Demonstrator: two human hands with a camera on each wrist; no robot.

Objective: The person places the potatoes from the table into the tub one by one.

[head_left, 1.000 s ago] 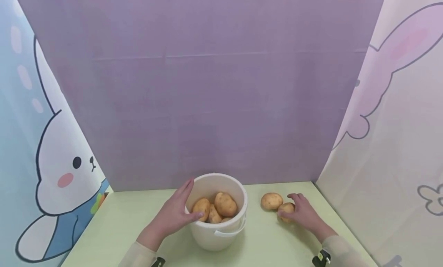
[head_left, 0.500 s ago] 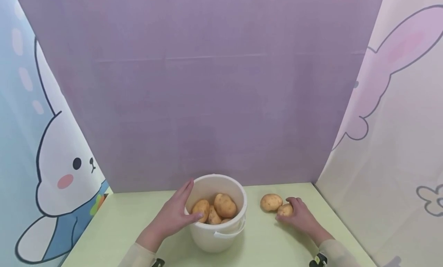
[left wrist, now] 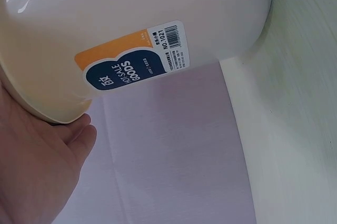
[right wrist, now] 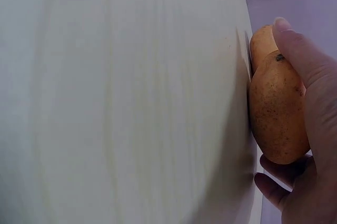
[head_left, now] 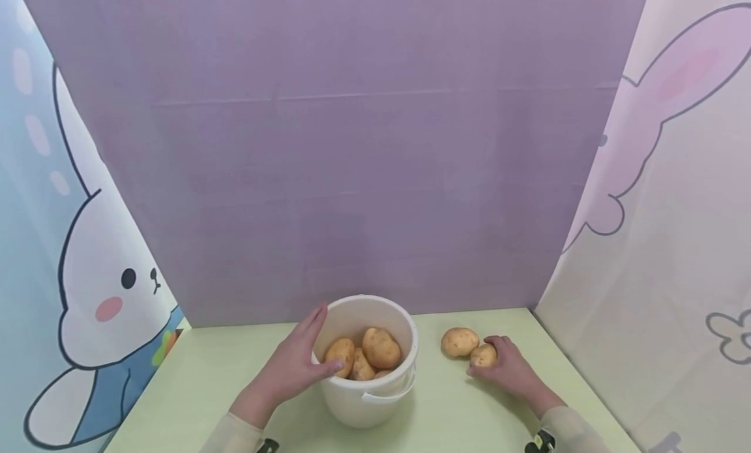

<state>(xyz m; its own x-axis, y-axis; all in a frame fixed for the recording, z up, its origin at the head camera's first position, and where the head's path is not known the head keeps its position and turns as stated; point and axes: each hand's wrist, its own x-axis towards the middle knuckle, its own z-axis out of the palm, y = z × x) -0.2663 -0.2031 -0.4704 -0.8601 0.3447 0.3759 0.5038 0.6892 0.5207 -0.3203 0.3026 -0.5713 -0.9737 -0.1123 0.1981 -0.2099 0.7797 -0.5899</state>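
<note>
A white bucket (head_left: pixel 369 407) with a handle stands upright on the table, several potatoes (head_left: pixel 382 349) inside it. My left hand (head_left: pixel 293 365) holds its left side, the thumb over the rim and the fingers along the outside. The left wrist view shows that hand (left wrist: pixel 37 161) at the rim and a sticker (left wrist: pixel 131 58) on the bucket's wall. To the right of the bucket, my right hand (head_left: pixel 509 369) grips a potato (head_left: pixel 483 356) on the table, thumb on one side and fingers on the other. Another potato (head_left: pixel 460 343) lies just beside it, to the left.
The pale green table (head_left: pixel 223 381) meets a purple cloth backdrop (head_left: pixel 364 179) behind the bucket. Side cloths with rabbit drawings rise at the left (head_left: pixel 117 277) and right (head_left: pixel 663 277). The bucket's handle (head_left: pixel 392 394) hangs down at its front right.
My right hand's fingers have closed round the nearer potato, the thumb shifting down to its near side. The left hand and the bucket have stayed in place.
</note>
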